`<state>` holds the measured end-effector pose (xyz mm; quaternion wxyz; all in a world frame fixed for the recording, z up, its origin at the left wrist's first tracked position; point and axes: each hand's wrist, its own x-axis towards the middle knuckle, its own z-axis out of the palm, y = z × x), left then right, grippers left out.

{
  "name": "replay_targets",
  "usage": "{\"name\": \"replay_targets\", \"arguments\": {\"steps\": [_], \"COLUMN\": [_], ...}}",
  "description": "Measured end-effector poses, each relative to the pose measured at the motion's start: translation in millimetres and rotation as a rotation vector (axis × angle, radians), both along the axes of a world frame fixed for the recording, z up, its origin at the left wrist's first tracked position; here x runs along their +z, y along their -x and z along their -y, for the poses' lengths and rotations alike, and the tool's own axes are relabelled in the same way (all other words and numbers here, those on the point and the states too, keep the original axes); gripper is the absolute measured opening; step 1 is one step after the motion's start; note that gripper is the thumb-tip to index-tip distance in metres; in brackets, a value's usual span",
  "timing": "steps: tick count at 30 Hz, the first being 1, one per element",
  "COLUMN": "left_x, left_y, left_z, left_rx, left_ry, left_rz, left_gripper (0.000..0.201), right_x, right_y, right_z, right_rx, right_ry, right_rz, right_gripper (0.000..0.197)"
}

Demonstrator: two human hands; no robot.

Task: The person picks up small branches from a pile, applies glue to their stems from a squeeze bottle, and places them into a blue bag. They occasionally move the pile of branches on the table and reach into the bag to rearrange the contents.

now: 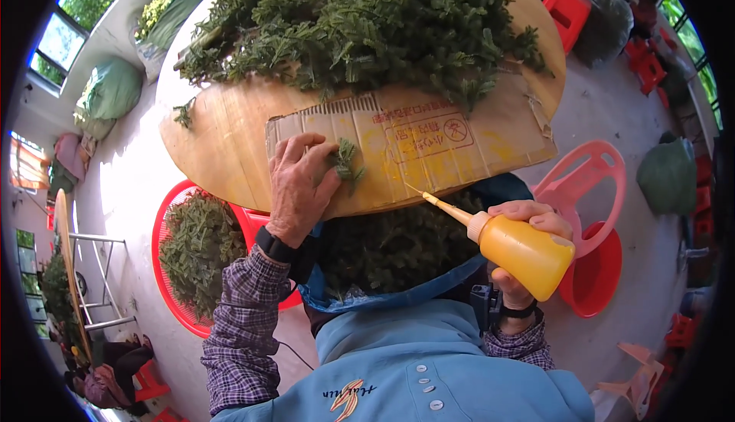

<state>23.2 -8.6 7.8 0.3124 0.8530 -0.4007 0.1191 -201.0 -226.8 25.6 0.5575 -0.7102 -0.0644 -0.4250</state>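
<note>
My left hand [295,181] is over the near left part of a flat cardboard piece [475,135], closed on a small green fir-like sprig [347,160] between thumb and fingers. A soft squeeze bottle [524,250] with yellow contents is in my right hand [532,223], tilted so that its long thin nozzle points up and left toward the cardboard's near edge. The nozzle tip is apart from the sprig. Yellow smears mark the cardboard. On my lap, a blue bag [429,296] holds many dark green sprigs, just below both hands.
A large pile of fir-like branches [360,32] covers the far part of the round wooden table [207,146]. A red basket [158,257] of sprigs stands left, a pink chair-like frame [612,192] and a red bucket [593,292] right. Another person [111,380] sits far lower left.
</note>
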Motion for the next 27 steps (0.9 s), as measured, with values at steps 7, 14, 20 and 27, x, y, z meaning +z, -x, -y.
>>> {"name": "replay_targets", "arguments": {"steps": [7,14,20,27], "left_x": [39.3,53.9,29.7,35.8], "left_y": [19.1,-26.5,-101.0,-95.9], "left_z": [1.4,31.9,59.4,55.8], "left_rx": [-0.335,-0.101,0.102,0.147], "left_ry": [-0.022,0.127,0.206,0.044], "left_rz": [-0.17,-0.41,-0.326,-0.176], "left_gripper": [0.037,0.032,0.028,0.019], "right_x": [-3.1,-11.2,-13.4,-13.5], "right_y": [2.0,0.4,-11.6,-12.3], "right_z": [23.7,37.6,40.2,40.4], "right_rx": [-0.021,-0.059,-0.042,-0.028], "right_ry": [-0.072,-0.117,-0.104,-0.102], "right_rz": [0.04,0.054,0.05,0.041], "right_gripper": [0.07,0.071,0.073,0.074]}}
